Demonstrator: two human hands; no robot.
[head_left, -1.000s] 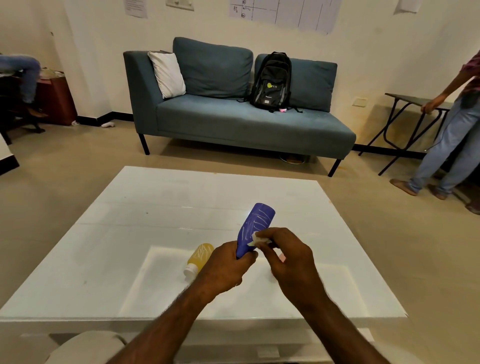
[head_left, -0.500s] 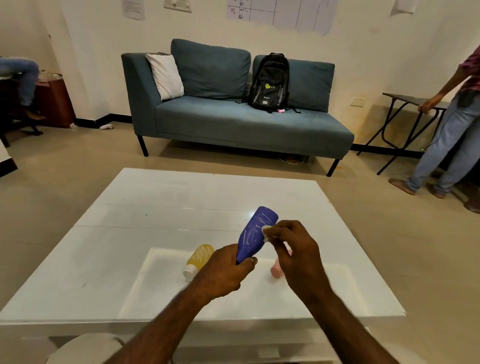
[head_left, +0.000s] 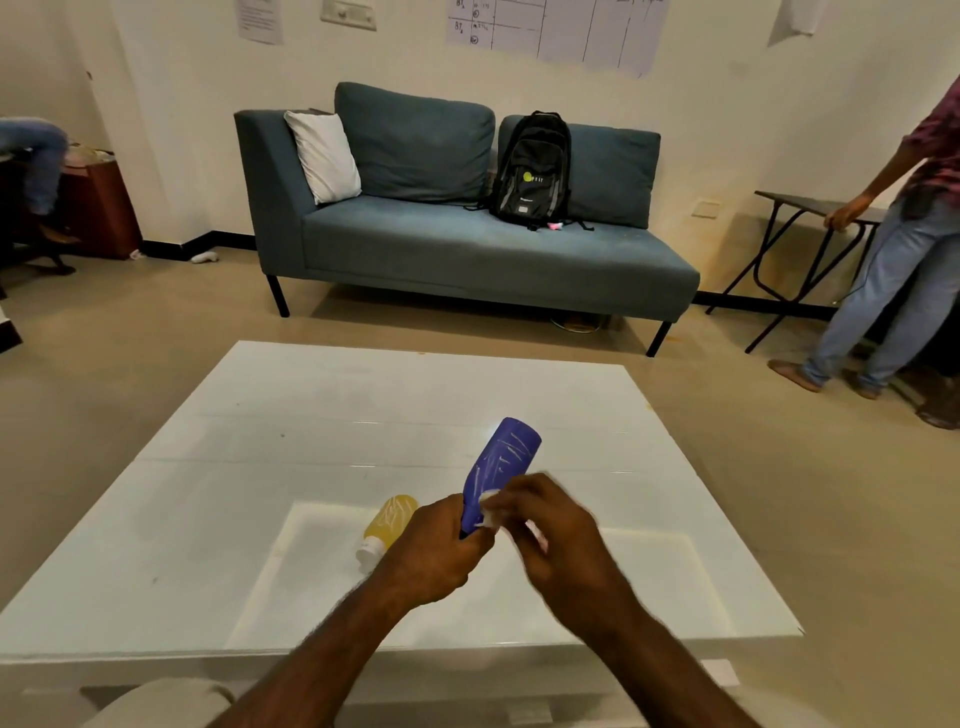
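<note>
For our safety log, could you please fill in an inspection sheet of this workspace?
Surface: white table, glossy.
Job's things: purple bottle tilted above the table; small white scrap against its lower side.
Clutter: yellow bottle lying on its side on the table.
Grips: left hand holds the purple bottle's lower end; right hand, blurred, pinches the white scrap.
Cables: nothing seen.
Surroundings: sofa with backpack behind the table; a person standing by a side table at right.

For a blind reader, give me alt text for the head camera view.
The left hand holds a purple bottle tilted above a white table, while the right hand pinches a white wad against it. A yellow bottle lies nearby.
</note>
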